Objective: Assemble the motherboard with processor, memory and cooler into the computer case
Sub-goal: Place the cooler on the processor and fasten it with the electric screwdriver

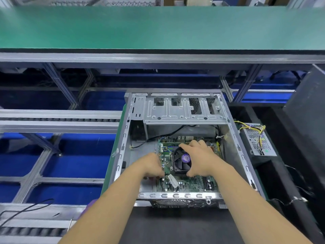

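**Both hands down inside the open case, on the board and its cooler**

The computer case [177,110] lies on its side with the open face up, resting on a dark bench [175,226] right in front of the person. The green motherboard [191,184] sits flat on the case floor, in the near half, below the silver drive cage [175,110] that spans the far end.

The right hand [200,157] is spread over the black cooler [182,161] fan with its purple centre label. The fingers [186,146] curl over the fan's far edge and the thumb comes round the near right corner, so the hand is clamped on the cooler from above.

The left hand [151,164] reaches in at the board's left edge, just beside the cooler. Its fingers bend downward onto the board near a white connector [173,180] (the fingertips are tucked under the knuckles, so I cannot tell whether they pinch something or simply press on the board).

A black cable [158,138] loops across the case floor behind the board. Just outside the case, on the right, sits a perforated metal power supply [256,140] with a bundle of yellow and black wires [253,128] on top. Beyond the case runs a conveyor frame with a green belt [158,27].
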